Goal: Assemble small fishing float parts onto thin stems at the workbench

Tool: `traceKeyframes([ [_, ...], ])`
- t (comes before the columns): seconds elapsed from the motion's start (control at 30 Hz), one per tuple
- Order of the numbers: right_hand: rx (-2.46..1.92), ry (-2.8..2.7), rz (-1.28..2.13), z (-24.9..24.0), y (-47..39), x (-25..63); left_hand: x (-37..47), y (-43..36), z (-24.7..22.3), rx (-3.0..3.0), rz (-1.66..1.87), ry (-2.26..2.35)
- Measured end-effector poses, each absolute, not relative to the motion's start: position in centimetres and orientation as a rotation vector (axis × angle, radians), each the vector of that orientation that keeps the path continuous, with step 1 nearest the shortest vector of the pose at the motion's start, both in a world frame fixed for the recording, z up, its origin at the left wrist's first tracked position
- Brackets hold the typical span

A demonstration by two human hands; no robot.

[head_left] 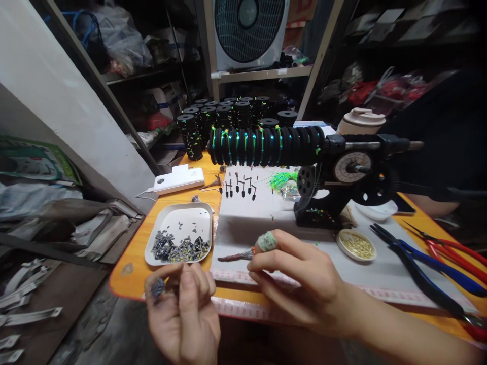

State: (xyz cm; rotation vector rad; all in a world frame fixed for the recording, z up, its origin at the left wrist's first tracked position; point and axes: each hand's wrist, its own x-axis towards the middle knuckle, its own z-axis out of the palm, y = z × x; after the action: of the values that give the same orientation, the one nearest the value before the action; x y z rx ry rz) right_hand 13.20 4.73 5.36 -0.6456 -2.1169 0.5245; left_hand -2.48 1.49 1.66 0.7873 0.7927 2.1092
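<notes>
My left hand (185, 314) is at the table's front edge with its thumb pressed against curled fingers. Anything pinched in it is too small or hidden to make out. A dark grey wrap or lump (157, 288) sits on one of its fingers. Just beyond it stands a white tray (152, 233) with many small dark cylindrical pieces (178, 248). My right hand (300, 279), with a green wrap (266, 241) round one finger, has its fingertips drawn together. They are beside the orange-tipped end of a dark brown bundle of thin strands (236, 256) on the white sheet (243, 223).
A black machine (319, 203) holds a ridged black roller (266, 146) wound with green and blue strands. Black spools (190, 137) stand behind. Blue-handled pliers (426, 268), red-handled pliers (452, 248) and a dish of gold bits (356, 245) lie right. A white device (178, 179) is left.
</notes>
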Motion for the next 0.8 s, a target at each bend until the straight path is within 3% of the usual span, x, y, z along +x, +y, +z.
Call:
traceKeyframes([
  [0.23,-0.766,-1.873,0.797,6.0,4.7,13.1,-3.4,1.7,0.1,1.328,1.8,1.052],
  [0.47,-0.772,-1.885,0.853,6.7,4.4,12.6,-1.9,2.6,1.3,1.287,1.807,0.811],
  [0.57,-0.684,-2.049,0.66,7.0,4.7,12.7,-2.0,2.5,1.6,1.159,1.809,0.525],
  [0.63,-0.551,-2.208,0.317,7.0,5.5,13.1,-2.3,2.0,1.7,1.113,1.725,0.416],
  [0.73,-0.456,-2.258,-0.31,6.9,7.3,14.1,-2.7,0.8,1.7,1.079,1.766,0.457],
  [0.8,-0.495,-2.228,-0.432,6.9,8.0,14.8,-2.9,0.1,1.7,1.02,1.82,0.559],
])
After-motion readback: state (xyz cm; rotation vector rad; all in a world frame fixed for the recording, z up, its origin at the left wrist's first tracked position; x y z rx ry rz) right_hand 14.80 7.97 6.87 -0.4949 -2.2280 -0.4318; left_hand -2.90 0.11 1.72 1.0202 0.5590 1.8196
